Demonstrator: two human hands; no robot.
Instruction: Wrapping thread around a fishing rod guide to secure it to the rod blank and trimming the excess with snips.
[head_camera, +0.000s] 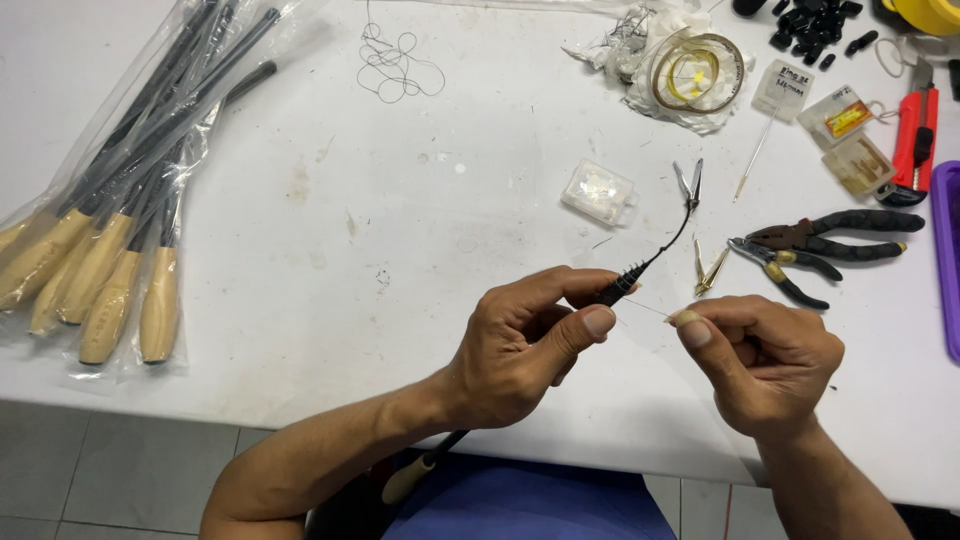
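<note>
The left hand (520, 345) pinches a thin black rod (640, 270), its tip pointing toward one o'clock above the white table (300, 300). The right hand (765, 360) pinches a fine thread (645, 308) shut between thumb and forefinger. Pliers (820, 245) lie beyond at two o'clock.

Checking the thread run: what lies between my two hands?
Head view: only a thin pale thread spans from the left hand to the right hand.

Matt, stained white table (400, 250); glossy plastic bags (120, 180) over pale wooden handles (160, 305); rubber-gripped metal pliers (820, 245).
</note>
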